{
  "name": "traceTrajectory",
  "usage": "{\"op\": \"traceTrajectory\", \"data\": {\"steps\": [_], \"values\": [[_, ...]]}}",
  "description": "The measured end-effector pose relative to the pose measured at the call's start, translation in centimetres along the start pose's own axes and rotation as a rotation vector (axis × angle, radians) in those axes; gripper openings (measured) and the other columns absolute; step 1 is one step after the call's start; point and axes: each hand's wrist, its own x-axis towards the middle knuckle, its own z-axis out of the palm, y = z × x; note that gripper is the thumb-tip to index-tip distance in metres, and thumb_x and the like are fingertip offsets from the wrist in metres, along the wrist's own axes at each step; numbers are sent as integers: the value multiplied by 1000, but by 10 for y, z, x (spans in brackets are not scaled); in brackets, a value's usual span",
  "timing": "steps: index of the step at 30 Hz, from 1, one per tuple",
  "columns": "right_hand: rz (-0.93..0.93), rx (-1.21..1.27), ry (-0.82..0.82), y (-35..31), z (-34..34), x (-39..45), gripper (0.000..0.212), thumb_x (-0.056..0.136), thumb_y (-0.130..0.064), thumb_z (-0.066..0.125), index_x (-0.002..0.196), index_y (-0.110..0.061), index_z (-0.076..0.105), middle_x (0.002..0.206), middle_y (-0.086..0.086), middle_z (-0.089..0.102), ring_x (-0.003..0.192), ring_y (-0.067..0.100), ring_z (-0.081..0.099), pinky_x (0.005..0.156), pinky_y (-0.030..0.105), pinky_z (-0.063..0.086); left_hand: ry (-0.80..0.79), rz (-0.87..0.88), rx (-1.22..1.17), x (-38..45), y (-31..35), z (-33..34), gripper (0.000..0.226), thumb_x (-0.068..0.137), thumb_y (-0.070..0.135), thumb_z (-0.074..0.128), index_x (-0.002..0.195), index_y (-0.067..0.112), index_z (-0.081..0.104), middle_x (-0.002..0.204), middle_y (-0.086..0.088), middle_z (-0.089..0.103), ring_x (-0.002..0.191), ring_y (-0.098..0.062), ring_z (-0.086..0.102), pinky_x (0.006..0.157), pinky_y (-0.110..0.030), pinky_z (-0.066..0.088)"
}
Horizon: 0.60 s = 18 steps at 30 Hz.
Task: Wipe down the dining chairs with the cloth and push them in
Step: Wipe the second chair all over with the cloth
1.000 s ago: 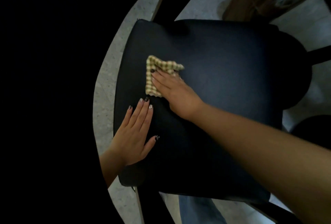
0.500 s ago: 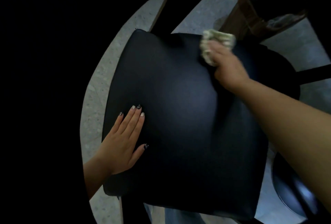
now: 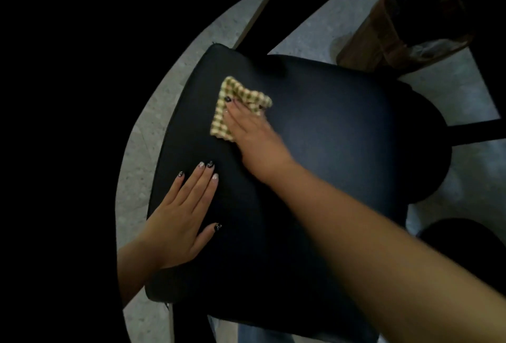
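Note:
A black padded chair seat [image 3: 328, 151] fills the middle of the head view. On its far left part lies a folded yellow-and-brown checked cloth [image 3: 232, 96]. My right hand [image 3: 254, 137] lies flat on the cloth with straight fingers and presses it onto the seat. My left hand [image 3: 180, 222] rests flat on the seat's near left corner, fingers straight and together, thumb spread out.
A brown woven bin [image 3: 410, 19] with a plastic liner stands on the pale speckled floor [image 3: 309, 33] beyond the seat. Dark chair legs or frame bars cross the floor at the top and right. Another dark round seat [image 3: 471, 244] shows at the lower right.
My right hand has swept the cloth from the seat's far right edge back to the far left part. My left hand has stayed flat on the near left corner.

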Motion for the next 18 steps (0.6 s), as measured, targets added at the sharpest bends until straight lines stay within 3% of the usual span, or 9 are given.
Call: {"op": "traceTrajectory", "data": {"steps": [2, 4, 6, 8, 10, 14, 18], "values": [[47, 43, 86, 44, -15, -23, 52, 87, -4, 34, 137, 5, 45, 145, 25, 39, 136, 41, 36, 116, 47, 21, -25, -6, 18, 0, -1, 0, 80, 94, 50, 35, 153, -2, 17, 162, -19, 8, 151, -33, 6, 119, -49, 9], [301, 11, 146, 97, -33, -62, 60, 78, 4, 38, 138, 5, 43, 147, 26, 36, 138, 39, 30, 119, 29, 9, -36, -6, 37, -1, -1, 1, 81, 94, 51, 35, 153, -1, 17, 162, -19, 7, 151, -32, 3, 120, -47, 4], [534, 30, 246, 123, -48, -93, 69, 70, 14, 41, 139, 10, 37, 149, 28, 30, 141, 40, 24, 119, 31, 6, -42, -9, 41, 0, -1, 1, 82, 94, 52, 35, 153, -1, 17, 163, -19, 7, 151, -32, 3, 121, -46, 2], [741, -8, 331, 117, -39, -97, 73, 72, 15, 44, 143, 9, 29, 154, 25, 21, 145, 37, 15, 120, 36, 5, -50, -10, 42, 0, 0, 1, 82, 94, 51, 35, 153, -2, 17, 163, -19, 7, 151, -32, 2, 121, -47, 3], [786, 1, 348, 79, -17, -83, 73, 76, 10, 46, 146, 6, 24, 156, 22, 16, 146, 34, 10, 120, 36, 2, -43, -12, 46, 0, 0, 1, 81, 94, 51, 34, 153, -2, 18, 162, -20, 8, 151, -32, 2, 121, -46, 1], [464, 67, 333, -25, 41, -82, 63, 76, 13, 36, 138, 7, 43, 146, 23, 39, 137, 36, 35, 115, 46, 24, -10, -1, 14, 0, 1, -1, 79, 94, 48, 34, 152, -4, 21, 161, -21, 12, 151, -34, 6, 121, -47, 4], [41, 39, 48, -44, 41, -109, 59, 78, 0, 37, 136, 4, 46, 144, 20, 45, 133, 34, 43, 103, 60, 37, 1, 11, -18, -1, 1, -3, 78, 94, 47, 33, 152, -5, 20, 161, -22, 12, 151, -34, 7, 120, -52, 12]]}}
